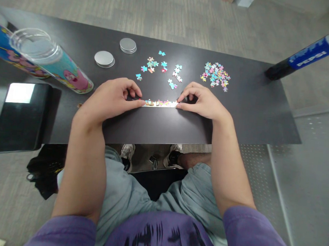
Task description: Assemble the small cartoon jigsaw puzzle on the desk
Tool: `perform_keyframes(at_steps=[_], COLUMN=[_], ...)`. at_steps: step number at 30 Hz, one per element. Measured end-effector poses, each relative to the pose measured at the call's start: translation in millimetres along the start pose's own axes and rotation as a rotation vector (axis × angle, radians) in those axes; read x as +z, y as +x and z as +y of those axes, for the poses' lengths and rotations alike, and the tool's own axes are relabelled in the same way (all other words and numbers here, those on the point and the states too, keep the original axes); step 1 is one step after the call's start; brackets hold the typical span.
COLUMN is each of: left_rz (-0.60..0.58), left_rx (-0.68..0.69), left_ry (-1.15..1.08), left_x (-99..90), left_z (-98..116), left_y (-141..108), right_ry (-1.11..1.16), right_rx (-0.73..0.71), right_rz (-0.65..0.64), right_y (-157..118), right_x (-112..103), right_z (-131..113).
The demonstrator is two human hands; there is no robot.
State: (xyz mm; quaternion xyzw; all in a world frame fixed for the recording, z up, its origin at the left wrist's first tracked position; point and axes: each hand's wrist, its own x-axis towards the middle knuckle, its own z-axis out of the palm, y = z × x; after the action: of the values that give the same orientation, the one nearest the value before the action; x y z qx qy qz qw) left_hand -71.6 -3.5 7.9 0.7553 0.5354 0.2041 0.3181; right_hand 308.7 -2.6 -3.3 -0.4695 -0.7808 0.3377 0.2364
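Purple T-shirt (161,236) cloth is nearest, and past it two bare arms reach over a dark tabletop (158,128). Left hand (110,97) and right hand (201,103) each have thumb and forefinger drawn nearly together on an end of a jigsaw edge strip (160,104); the other fingers curl loosely. Gripping both ends looks like a way to keep the row straight and its joints pressed in. The strip spans the gap between the two sets of fingertips, flat side toward the body. Just beyond the fingers lie small scattered pieces (151,63), perhaps spread so each can be seen; beyond and right of the right fingers sits a piece pile (216,75), seemingly kept aside. Silver discs (104,59) rest beyond the left fingers.
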Motion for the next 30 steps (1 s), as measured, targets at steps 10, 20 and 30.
perform_keyframes(at_steps=[10, 20, 30], left_rz=[0.000, 0.053, 0.125], left_rx=[-0.008, -0.003, -0.013], left_ry=[0.005, -0.071, -0.090], left_x=[0.2, 1.5, 4.4], left_z=[3.4, 8.0, 10.0], left_y=[-2.0, -3.1, -4.4], right_ry=[0.022, 0.047, 0.118], right_rx=[0.011, 0.067, 0.110], right_rz=[0.032, 0.011, 0.066], right_y=[3.8, -2.1, -5.1], right_x=[3.6, -10.0, -18.1], right_z=[-2.8, 5.2, 23.1])
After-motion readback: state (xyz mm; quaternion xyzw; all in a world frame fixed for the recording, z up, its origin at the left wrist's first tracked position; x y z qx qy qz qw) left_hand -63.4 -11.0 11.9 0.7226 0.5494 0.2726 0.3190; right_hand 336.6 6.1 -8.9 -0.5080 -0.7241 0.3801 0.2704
